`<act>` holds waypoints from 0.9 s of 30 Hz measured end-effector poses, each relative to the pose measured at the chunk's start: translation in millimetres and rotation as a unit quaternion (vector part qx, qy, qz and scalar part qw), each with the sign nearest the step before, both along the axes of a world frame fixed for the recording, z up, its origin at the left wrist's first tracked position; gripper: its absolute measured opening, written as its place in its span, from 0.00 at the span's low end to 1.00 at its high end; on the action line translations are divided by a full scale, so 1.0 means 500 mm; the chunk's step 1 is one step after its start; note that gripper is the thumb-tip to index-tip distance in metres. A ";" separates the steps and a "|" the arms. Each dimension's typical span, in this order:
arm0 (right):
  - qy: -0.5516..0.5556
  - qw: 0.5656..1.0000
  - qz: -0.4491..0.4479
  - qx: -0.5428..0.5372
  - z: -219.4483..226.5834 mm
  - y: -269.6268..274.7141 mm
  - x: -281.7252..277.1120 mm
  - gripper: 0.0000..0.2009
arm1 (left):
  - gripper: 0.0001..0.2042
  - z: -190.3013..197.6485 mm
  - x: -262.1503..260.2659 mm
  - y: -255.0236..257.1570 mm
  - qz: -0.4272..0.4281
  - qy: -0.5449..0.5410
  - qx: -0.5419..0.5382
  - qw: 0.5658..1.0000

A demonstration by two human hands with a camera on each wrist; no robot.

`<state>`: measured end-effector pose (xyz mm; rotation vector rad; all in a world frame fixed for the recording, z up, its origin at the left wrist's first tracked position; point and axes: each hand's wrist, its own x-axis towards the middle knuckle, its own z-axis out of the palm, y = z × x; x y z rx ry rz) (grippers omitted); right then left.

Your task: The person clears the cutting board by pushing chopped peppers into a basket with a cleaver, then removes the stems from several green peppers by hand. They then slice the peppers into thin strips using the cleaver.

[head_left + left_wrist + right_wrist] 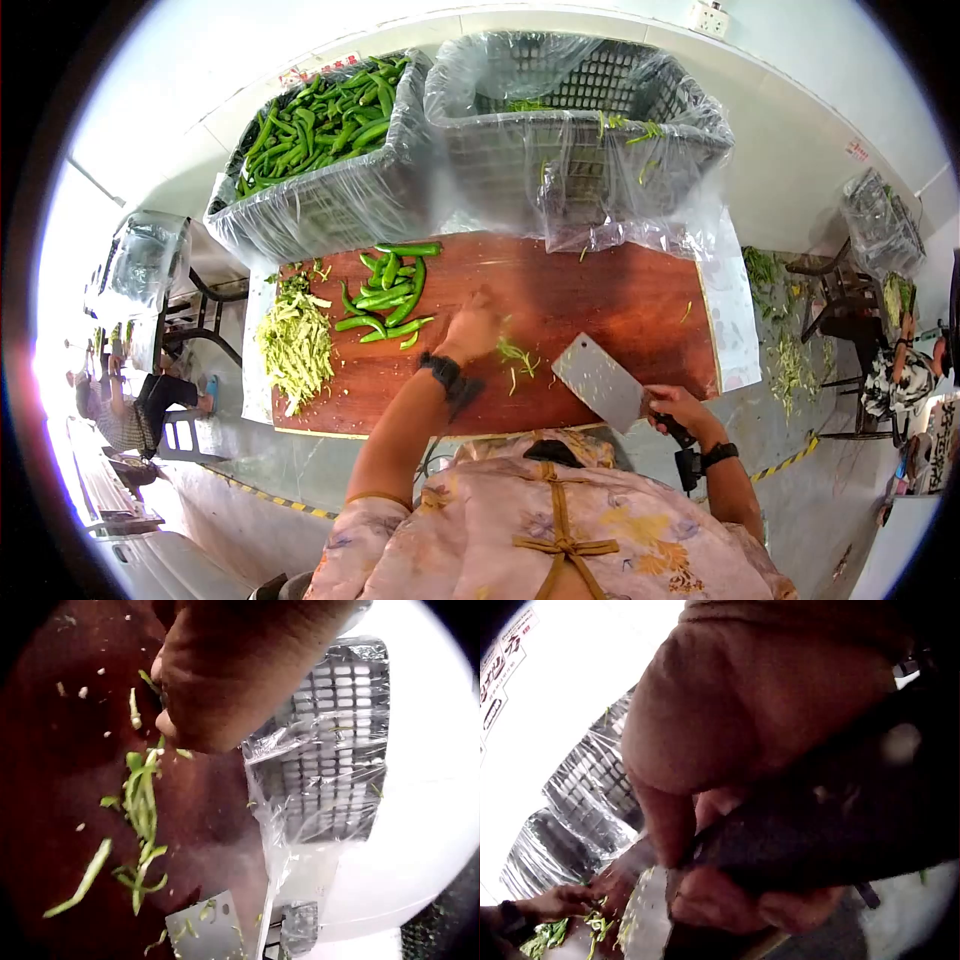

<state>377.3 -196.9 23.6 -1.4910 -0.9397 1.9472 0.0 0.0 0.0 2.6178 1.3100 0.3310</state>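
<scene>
My right hand (680, 408) grips the black handle (672, 430) of a cleaver at the board's front right. Green bits cling to the cleaver's broad blade (598, 382), which lies low over the wooden board (640, 300). My left hand (472, 328), blurred in the head view, is low over the middle of the board. In the left wrist view its fingertips (163, 724) are bent down right beside green pepper shreds (141, 799); whether they pinch any I cannot tell. Whole green peppers (390, 290) lie left of this hand, and a heap of pale green shreds (295, 345) sits farther left.
Behind the board stand two plastic-lined crates: the left crate (330, 205) is full of green peppers, the right crate (600, 150) holds a few green bits. Plant scraps (790, 360) lie on the floor at right. Other people sit at both sides.
</scene>
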 end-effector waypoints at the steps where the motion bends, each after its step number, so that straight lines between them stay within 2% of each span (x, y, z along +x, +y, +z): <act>1: 0.002 0.999 0.025 -0.045 0.010 -0.008 0.012 0.20 | 0.22 0.005 -0.004 -0.020 -0.034 -0.038 -0.055 0.997; 2: 0.004 0.995 0.050 -0.089 0.014 -0.013 0.015 0.19 | 0.20 0.008 -0.008 -0.035 -0.067 -0.075 -0.110 0.989; 3: 0.014 0.995 0.051 -0.086 0.001 -0.004 -0.001 0.19 | 0.20 0.003 -0.022 -0.039 -0.066 -0.065 -0.109 0.990; 6: -0.024 0.989 0.104 -0.101 0.004 0.029 -0.022 0.19 | 0.12 -0.029 -0.012 -0.054 -0.096 -0.148 -0.073 0.982; 7: -0.019 0.988 0.114 -0.101 0.003 0.054 -0.048 0.18 | 0.12 -0.034 -0.007 -0.061 -0.091 -0.147 -0.072 0.982; 9: -0.013 0.987 0.129 -0.099 -0.006 0.100 -0.103 0.18 | 0.13 -0.047 0.006 -0.077 -0.057 -0.162 -0.153 0.973; 11: -0.028 0.992 0.096 -0.075 -0.029 0.137 -0.159 0.19 | 0.17 -0.074 0.004 -0.076 -0.081 -0.179 -0.105 0.975; 13: -0.009 0.994 0.098 -0.048 -0.047 0.158 -0.192 0.19 | 0.20 -0.067 0.005 -0.078 -0.038 -0.159 -0.065 0.984; 14: 0.008 0.995 0.099 -0.023 -0.051 0.167 -0.200 0.19 | 0.20 -0.062 0.000 -0.077 -0.036 -0.158 -0.061 0.985; 15: 0.008 0.995 0.101 -0.019 -0.048 0.172 -0.204 0.19 | 0.20 -0.016 -0.001 -0.081 -0.026 -0.190 -0.080 0.978; 17: 0.049 0.996 0.064 -0.021 -0.037 0.171 -0.209 0.20 | 0.21 0.049 -0.004 -0.081 -0.015 -0.223 -0.093 0.970; 18: 0.065 0.997 0.047 -0.018 -0.026 0.170 -0.207 0.21 | 0.21 0.069 -0.009 -0.076 0.002 -0.246 -0.038 0.969; 19: 0.064 0.997 0.049 -0.014 -0.014 0.169 -0.200 0.21 | 0.20 0.081 -0.014 -0.068 0.018 -0.269 0.017 0.963; 21: 0.084 0.996 -0.007 0.002 0.014 0.171 -0.180 0.21 | 0.19 0.089 -0.036 -0.054 0.041 -0.298 0.035 0.953; 23: 0.082 0.996 -0.031 0.017 0.044 0.184 -0.148 0.22 | 0.19 0.104 -0.054 -0.045 0.101 -0.311 0.052 0.944; 25: 0.126 0.986 -0.107 0.035 0.097 0.200 -0.114 0.21 | 0.19 0.101 -0.067 -0.025 0.096 -0.323 0.087 0.937; 27: 0.107 0.975 -0.182 0.063 0.180 0.220 -0.091 0.23 | 0.18 0.120 -0.069 -0.004 0.111 -0.299 0.106 0.942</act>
